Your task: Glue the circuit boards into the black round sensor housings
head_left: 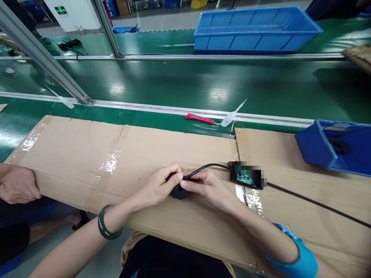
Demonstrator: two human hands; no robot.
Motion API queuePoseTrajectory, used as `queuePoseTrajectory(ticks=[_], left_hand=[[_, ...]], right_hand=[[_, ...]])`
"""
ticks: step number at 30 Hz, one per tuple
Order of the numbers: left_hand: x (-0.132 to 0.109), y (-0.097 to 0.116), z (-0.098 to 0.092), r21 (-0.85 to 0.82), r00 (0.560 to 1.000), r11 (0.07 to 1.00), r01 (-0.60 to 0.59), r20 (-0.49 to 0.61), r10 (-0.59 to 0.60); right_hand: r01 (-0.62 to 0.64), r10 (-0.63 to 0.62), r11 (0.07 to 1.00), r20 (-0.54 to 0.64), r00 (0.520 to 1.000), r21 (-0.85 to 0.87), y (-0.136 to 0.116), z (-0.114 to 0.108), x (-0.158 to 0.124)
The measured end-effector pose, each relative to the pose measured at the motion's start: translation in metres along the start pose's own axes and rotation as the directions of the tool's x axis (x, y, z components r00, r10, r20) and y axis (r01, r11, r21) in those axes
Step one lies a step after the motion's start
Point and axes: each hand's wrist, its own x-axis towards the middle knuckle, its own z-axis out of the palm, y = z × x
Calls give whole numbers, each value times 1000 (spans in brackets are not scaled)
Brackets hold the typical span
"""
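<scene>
Close together over the cardboard, my left hand (164,183) and my right hand (203,183) pinch the end of a black cable (210,165) at a round black part (179,192). Fingers cover much of that part. To the right of my hands the cable meets an open black housing (246,175) with a green circuit board showing inside. Another length of black cable (315,202) runs from the housing to the right edge. A green bangle circles my left wrist, and blue material covers my right forearm near the elbow.
Cardboard sheets (72,154) cover the bench. Beyond them lie a red cutter (201,119) and a white tie (228,119). A blue bin (315,148) stands at right, a larger blue crate (246,40) at the back. Another person's hand (19,185) rests at far left. A metal post (55,61) slants upper left.
</scene>
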Motion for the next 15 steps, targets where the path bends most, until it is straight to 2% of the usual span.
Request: queuePoseTrajectory(ticks=[4,7,15], left_hand=[[2,-2,-5,57,999,998,14,37,-16],[3,0,-5,91,998,995,36,44,-40],[4,3,0,153,999,987,41,-29,-37]], right_hand=[[-76,79,996,91,993,-44,-4,-8,1],[-93,95,995,138,986,-20,-6,-10,1],[-26,26,1000,9,1000,2,-3,1,-4]])
